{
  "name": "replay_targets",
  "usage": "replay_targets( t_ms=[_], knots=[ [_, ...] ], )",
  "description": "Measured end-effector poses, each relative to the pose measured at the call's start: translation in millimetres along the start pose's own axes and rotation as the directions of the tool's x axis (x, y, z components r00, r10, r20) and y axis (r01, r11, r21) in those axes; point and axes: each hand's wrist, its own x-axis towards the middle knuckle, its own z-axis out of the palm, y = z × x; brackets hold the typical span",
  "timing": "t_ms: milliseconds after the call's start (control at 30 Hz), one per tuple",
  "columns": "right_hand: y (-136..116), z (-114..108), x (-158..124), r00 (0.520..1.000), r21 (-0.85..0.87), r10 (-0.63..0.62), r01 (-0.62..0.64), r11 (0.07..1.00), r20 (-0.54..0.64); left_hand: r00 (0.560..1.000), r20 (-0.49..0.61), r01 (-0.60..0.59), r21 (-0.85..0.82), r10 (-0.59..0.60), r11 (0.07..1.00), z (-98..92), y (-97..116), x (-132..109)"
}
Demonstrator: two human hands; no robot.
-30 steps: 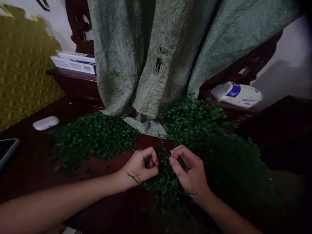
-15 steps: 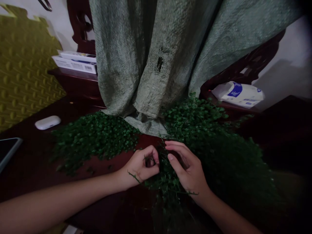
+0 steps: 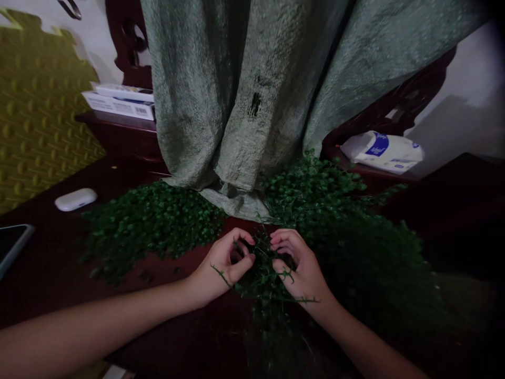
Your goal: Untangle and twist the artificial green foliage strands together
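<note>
My left hand curls loosely around thin green leafy sprigs, with a stem showing inside the loop of its thumb and forefinger. One thin sprig lies across the base of its thumb. Opposite it, my right hand has bent fingers and a thumb that stands apart from them, close against the same sprigs. A bit of stem crosses that thumb, and another lies by the wrist. To the right spreads a large bushy heap of greens. On the left is a lower pile of leafy tips.
A grey-green woven sack drapes over the carved dark wooden chair, its lower edge between the piles. A white earbud case and a phone lie left. White boxes and a tissue pack rest on the armrests.
My left thumb and forefinger have parted slightly, and that hand has shifted a little left. My right fingers have curled inward beside the sprigs. The piles look the same.
</note>
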Motion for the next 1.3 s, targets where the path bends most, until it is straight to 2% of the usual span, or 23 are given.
replay_targets(
  t_ms=[200,333,533,633,733,833,1033,1167,1300],
  knots=[
    [-14,-3,-2,0.995,-0.098,-0.074,0.079,0.992,0.059,0.996,-0.069,-0.064,0.014,0.065,0.998,-0.5,3,0],
    [-11,-2,-3,0.995,-0.145,-0.090,0.096,0.985,0.050,0.992,-0.079,-0.102,0.010,0.102,0.995,-0.5,5,1],
    [-3,-1,1,0.998,0.048,-0.038,0.041,0.998,-0.049,0.990,-0.087,-0.107,0.013,0.108,0.994,-1.2,7,2],
    [-6,-1,2,0.992,0.205,0.048,-0.023,0.979,-0.115,0.968,-0.100,-0.218,0.126,0.231,0.968,-3.5,14,1],
    [-10,-1,0,0.980,0.338,0.191,-0.161,0.927,-0.056,0.917,-0.049,-0.373,0.246,0.396,0.895,-5.1,21,-1],
    [-12,-1,-2,0.970,0.406,0.241,-0.236,0.883,0.038,0.889,0.018,-0.449,0.236,0.458,0.862,-4.4,24,-3],
    [-4,0,-1,0.978,0.364,0.197,-0.208,0.908,0.069,0.889,0.082,-0.458,0.188,0.451,0.869,-4.2,20,-2],
    [1,0,3,0.979,0.305,0.192,-0.204,0.930,0.070,0.893,0.075,-0.450,0.213,0.444,0.868,-5.6,17,-2],
    [-4,1,3,0.951,0.339,0.272,-0.307,0.889,0.149,0.909,0.059,-0.417,0.209,0.414,0.885,-5.6,16,-2]
  ],
)
